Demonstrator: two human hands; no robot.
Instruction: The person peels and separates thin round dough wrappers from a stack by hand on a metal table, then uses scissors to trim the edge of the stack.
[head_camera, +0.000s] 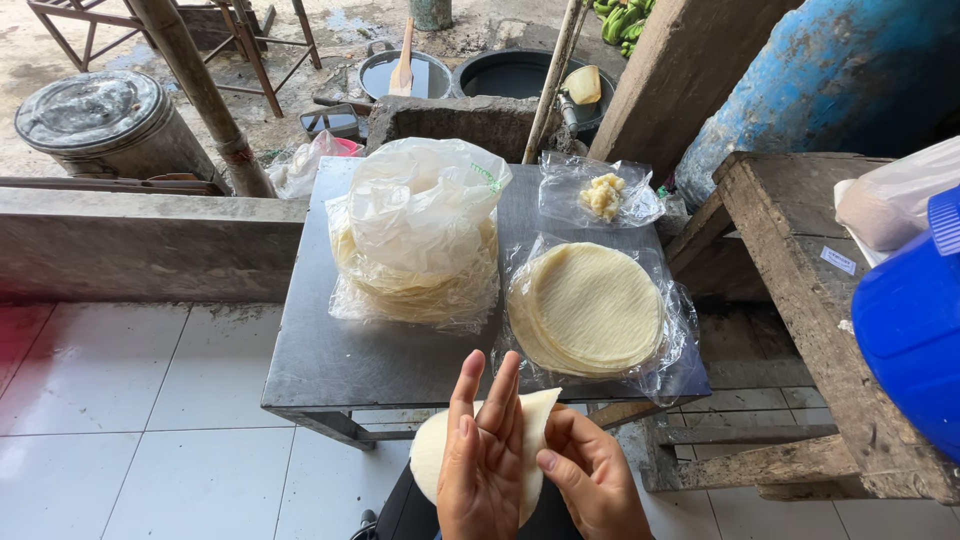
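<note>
A: Start with the biggest item. Worktop?

B: Grey metal worktop, square, standing on white floor tiles. All positions below taken from it.

A: Around it?

B: Off its right edge, a rough wooden bench carrying a blue plastic container. Beyond its far edge, a low concrete wall; past that, a lidded metal drum on bare ground and two dark round basins.

A: On the worktop itself?

B: Far left half: a tall stack of pale round wrappers in a clear bag, bag mouth bunched up on top. Near right corner: a second, lower stack of round wrappers, lying on opened clear plastic, top sheet uncovered. Far right, just behind that stack: a small clear bag with a pale yellow lump of filling.

A: Hands?

B: Both just off the worktop's near edge, below it in view. Left hand fingers straight and pointing toward the worktop, laid against a single wrapper sheet. Right hand touching the left, thumb pressed over the sheet's lower edge. The two hands are together, closed on that one sheet, which is folded over and held in the air, clear of the worktop.

A: Sheet's fold?

B: One corner stands up above the fingertips; the rounded rest shows left of the left hand. Cannot tell whether anything is inside.
</note>
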